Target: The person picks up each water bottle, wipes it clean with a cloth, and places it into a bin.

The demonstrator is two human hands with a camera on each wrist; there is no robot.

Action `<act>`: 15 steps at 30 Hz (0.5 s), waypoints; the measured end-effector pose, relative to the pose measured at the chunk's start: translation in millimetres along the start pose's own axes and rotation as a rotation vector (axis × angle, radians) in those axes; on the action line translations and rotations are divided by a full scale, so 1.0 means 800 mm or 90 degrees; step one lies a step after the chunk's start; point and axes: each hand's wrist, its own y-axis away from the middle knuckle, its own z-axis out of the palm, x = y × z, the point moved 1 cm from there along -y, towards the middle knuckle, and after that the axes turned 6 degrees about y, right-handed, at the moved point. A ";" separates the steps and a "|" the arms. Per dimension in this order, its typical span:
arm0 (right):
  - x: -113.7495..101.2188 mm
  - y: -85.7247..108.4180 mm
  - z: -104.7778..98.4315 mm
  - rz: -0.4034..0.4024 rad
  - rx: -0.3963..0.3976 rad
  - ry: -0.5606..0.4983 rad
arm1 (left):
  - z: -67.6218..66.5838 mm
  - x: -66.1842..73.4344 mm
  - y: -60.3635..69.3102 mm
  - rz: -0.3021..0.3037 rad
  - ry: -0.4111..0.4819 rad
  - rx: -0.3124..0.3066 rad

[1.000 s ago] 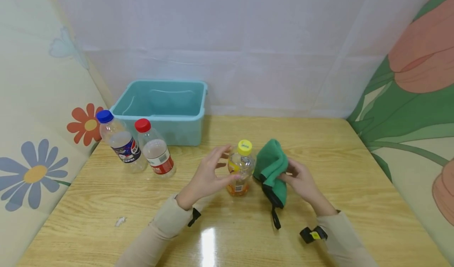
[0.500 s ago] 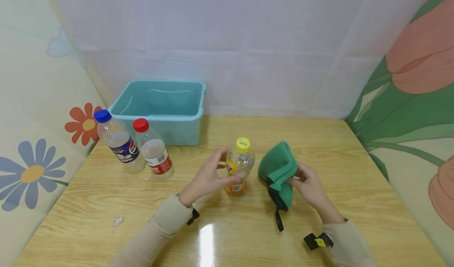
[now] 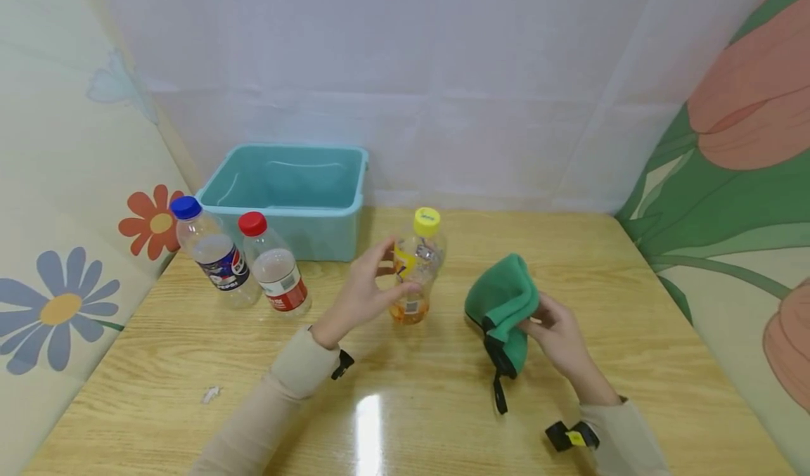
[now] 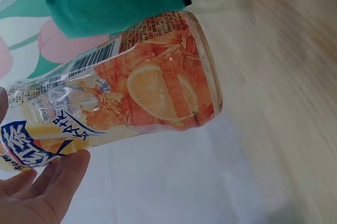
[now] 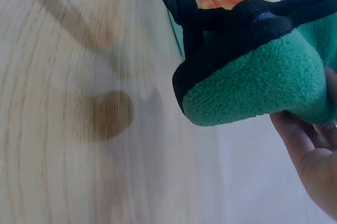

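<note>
My left hand grips a clear plastic drink bottle with a yellow cap, thumb and fingers on its sides. Its orange label with lemon slices shows in the left wrist view, and the bottle's base appears raised off the table. To the right, my right hand pinches a folded green towel with black edging and a black hanging loop. In the right wrist view the fuzzy towel hangs above the wood, and part of the bottle shows behind it.
A light-blue plastic bin stands at the back left. In front of it are an upright blue-capped bottle and a red-capped bottle. A white scrap or mark shows on the wooden table. A pale sheet hangs behind.
My left hand has closed on the yellow-capped bottle and moved it up and slightly left, away from the towel. My right hand has shifted slightly right with the green towel.
</note>
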 end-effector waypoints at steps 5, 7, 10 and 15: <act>-0.002 0.001 -0.003 0.005 0.005 -0.005 | -0.007 0.008 -0.014 0.039 -0.019 0.029; -0.002 0.000 -0.004 0.006 0.005 -0.005 | -0.012 0.014 -0.020 0.048 -0.030 0.041; -0.004 0.000 -0.006 0.003 0.004 -0.008 | -0.022 0.025 -0.031 0.058 -0.048 0.053; -0.006 0.001 -0.009 -0.011 0.006 -0.016 | -0.038 0.036 -0.049 0.062 -0.063 0.054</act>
